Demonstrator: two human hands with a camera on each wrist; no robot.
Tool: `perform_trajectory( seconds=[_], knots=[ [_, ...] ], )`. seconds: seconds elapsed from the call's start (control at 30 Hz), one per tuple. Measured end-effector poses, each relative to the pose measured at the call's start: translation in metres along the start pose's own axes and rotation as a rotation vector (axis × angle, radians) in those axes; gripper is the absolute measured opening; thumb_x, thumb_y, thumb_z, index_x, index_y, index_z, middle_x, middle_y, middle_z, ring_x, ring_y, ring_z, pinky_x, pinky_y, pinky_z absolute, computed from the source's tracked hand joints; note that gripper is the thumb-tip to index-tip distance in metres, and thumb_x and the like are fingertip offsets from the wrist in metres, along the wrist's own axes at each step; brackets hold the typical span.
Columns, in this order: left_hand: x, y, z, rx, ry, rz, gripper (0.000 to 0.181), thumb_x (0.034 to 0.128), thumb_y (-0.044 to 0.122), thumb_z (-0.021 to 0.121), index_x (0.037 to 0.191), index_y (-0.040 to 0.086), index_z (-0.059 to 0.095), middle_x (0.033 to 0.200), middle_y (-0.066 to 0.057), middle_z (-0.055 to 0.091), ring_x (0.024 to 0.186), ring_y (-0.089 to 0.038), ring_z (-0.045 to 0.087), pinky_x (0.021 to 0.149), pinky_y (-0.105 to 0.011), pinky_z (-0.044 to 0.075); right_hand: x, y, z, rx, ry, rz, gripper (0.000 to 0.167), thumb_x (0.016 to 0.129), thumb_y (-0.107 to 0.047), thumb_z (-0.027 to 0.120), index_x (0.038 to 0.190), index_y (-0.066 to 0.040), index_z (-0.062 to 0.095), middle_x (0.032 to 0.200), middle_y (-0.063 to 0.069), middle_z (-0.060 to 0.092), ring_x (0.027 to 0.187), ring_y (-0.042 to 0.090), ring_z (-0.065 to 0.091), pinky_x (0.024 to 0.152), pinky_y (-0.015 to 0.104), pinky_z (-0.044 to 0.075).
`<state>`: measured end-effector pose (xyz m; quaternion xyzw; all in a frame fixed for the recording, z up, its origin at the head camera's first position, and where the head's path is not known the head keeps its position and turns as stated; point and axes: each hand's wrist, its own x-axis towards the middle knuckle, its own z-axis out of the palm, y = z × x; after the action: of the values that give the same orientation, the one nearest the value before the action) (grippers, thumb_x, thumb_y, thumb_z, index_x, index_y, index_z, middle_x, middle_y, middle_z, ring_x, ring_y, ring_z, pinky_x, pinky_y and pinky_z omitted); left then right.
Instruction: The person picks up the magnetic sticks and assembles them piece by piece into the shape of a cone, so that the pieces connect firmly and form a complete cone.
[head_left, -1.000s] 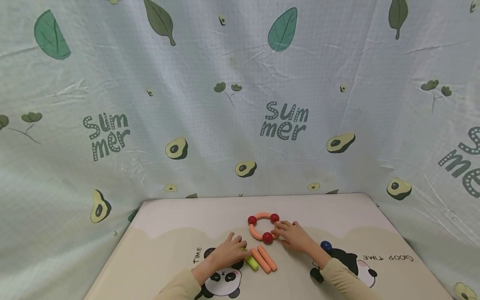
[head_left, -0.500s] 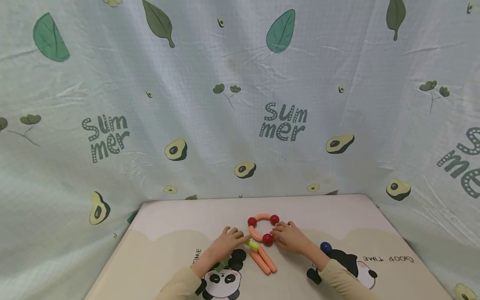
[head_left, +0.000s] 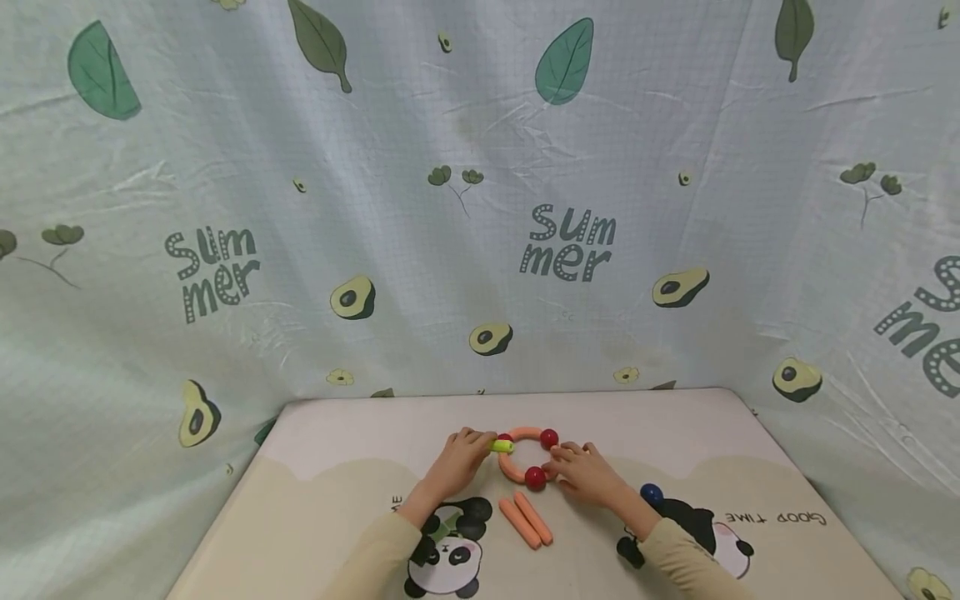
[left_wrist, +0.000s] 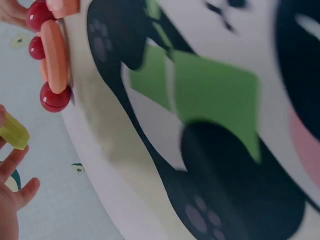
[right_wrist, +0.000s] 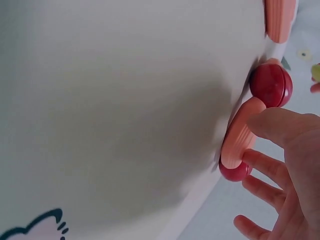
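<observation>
A ring of curved orange pieces (head_left: pixel 511 469) and red balls (head_left: pixel 536 477) lies on the table. My left hand (head_left: pixel 461 462) pinches a yellow-green stick (head_left: pixel 503 446) over the ring's left side, by the upper left red ball; the left wrist view shows the stick (left_wrist: pixel 14 131) raised above the table. My right hand (head_left: pixel 588 477) is at the ring's right side. In the right wrist view its thumb and a finger hold a curved orange piece (right_wrist: pixel 240 135) between two red balls.
Two straight orange sticks (head_left: pixel 526 521) lie side by side in front of the ring. A blue ball (head_left: pixel 652 493) sits beyond the right forearm. Black pieces (head_left: pixel 474 518) lie near the left forearm, another (head_left: pixel 630 551) near the right. Printed cloth hangs behind the table.
My left hand has picked up the yellow-green stick from beside the orange sticks and carried it away from me to the ring's left side. My right hand has stayed at the ring.
</observation>
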<state>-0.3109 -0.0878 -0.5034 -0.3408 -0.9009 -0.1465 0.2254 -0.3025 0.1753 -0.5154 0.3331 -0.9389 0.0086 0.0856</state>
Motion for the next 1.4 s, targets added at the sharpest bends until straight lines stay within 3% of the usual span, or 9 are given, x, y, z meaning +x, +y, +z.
perform_trajectory(
  seconds=[0.3,0.53,0.67,0.97,1.0,1.03,1.23,1.27,1.4],
  knots=[
    [0.018,0.004,0.008,-0.325,0.052,-0.132,0.024,0.085,0.004,0.055,0.109,0.003,0.053,0.098,-0.012,0.061,0.091,-0.024,0.059,0.078,-0.038,0.049,0.001,0.002,0.002,-0.019,0.0,-0.002,0.026,0.081,-0.022,0.062,0.107,-0.023,0.061,0.117,0.004,0.057,0.109,0.026,0.05,0.083,0.049,0.041],
    [0.025,0.002,0.02,-0.66,0.165,-0.38,0.025,0.0869,0.0,0.051,0.112,0.001,0.052,0.101,-0.023,0.061,0.092,-0.034,0.061,0.073,-0.038,0.051,0.003,0.004,0.003,0.011,0.004,0.01,0.027,0.08,-0.02,0.063,0.107,-0.023,0.061,0.116,0.004,0.057,0.107,0.027,0.05,0.084,0.051,0.04],
    [0.028,0.001,0.024,-0.791,0.233,-0.448,0.027,0.0872,0.0,0.05,0.114,-0.003,0.051,0.103,-0.028,0.058,0.095,-0.039,0.058,0.076,-0.04,0.05,0.003,0.005,0.006,0.02,0.007,0.015,0.026,0.081,-0.02,0.063,0.107,-0.023,0.061,0.117,0.004,0.056,0.106,0.027,0.05,0.083,0.052,0.04],
    [0.033,0.003,0.034,-0.859,0.27,-0.527,0.028,0.0866,0.0,0.051,0.114,-0.004,0.052,0.104,-0.028,0.058,0.096,-0.039,0.057,0.08,-0.042,0.049,0.003,0.004,0.009,0.05,0.015,0.014,0.028,0.079,-0.018,0.064,0.106,-0.023,0.061,0.112,0.004,0.055,0.1,0.024,0.051,0.08,0.049,0.041],
    [0.033,0.002,0.036,-0.853,0.288,-0.508,0.027,0.0868,0.002,0.052,0.113,-0.004,0.052,0.102,-0.027,0.059,0.094,-0.038,0.058,0.079,-0.042,0.049,0.003,0.003,0.009,0.051,0.016,0.01,0.027,0.079,-0.017,0.065,0.105,-0.023,0.061,0.111,0.004,0.055,0.099,0.024,0.051,0.079,0.049,0.041],
    [0.032,-0.007,0.05,-0.865,0.319,-0.461,0.027,0.088,0.008,0.053,0.114,0.001,0.053,0.101,-0.022,0.061,0.093,-0.031,0.06,0.077,-0.036,0.05,0.003,0.003,0.009,0.052,0.016,0.009,0.027,0.079,-0.017,0.065,0.105,-0.023,0.061,0.111,0.004,0.055,0.098,0.024,0.051,0.078,0.048,0.042],
    [0.038,0.001,0.051,-0.882,0.297,-0.528,0.027,0.0863,0.007,0.055,0.113,0.003,0.054,0.102,-0.022,0.061,0.094,-0.032,0.061,0.077,-0.036,0.051,0.005,0.004,0.012,0.045,0.017,0.023,0.025,0.078,-0.016,0.065,0.102,-0.023,0.061,0.108,0.003,0.055,0.096,0.022,0.05,0.076,0.044,0.041],
    [0.04,0.011,0.038,-0.866,0.259,-0.59,0.027,0.0847,0.002,0.055,0.112,-0.001,0.054,0.103,-0.027,0.059,0.095,-0.038,0.059,0.078,-0.04,0.05,0.005,0.004,0.012,0.044,0.021,0.022,0.025,0.078,-0.016,0.065,0.102,-0.023,0.061,0.108,0.003,0.055,0.095,0.022,0.05,0.076,0.043,0.041],
    [0.042,0.013,0.038,-0.837,0.244,-0.612,0.027,0.0841,0.001,0.055,0.111,-0.001,0.055,0.102,-0.026,0.06,0.092,-0.037,0.06,0.075,-0.038,0.051,0.006,0.004,0.011,0.04,0.039,0.01,0.025,0.077,-0.015,0.066,0.1,-0.023,0.062,0.107,0.004,0.055,0.094,0.022,0.051,0.074,0.042,0.041]
  ],
)
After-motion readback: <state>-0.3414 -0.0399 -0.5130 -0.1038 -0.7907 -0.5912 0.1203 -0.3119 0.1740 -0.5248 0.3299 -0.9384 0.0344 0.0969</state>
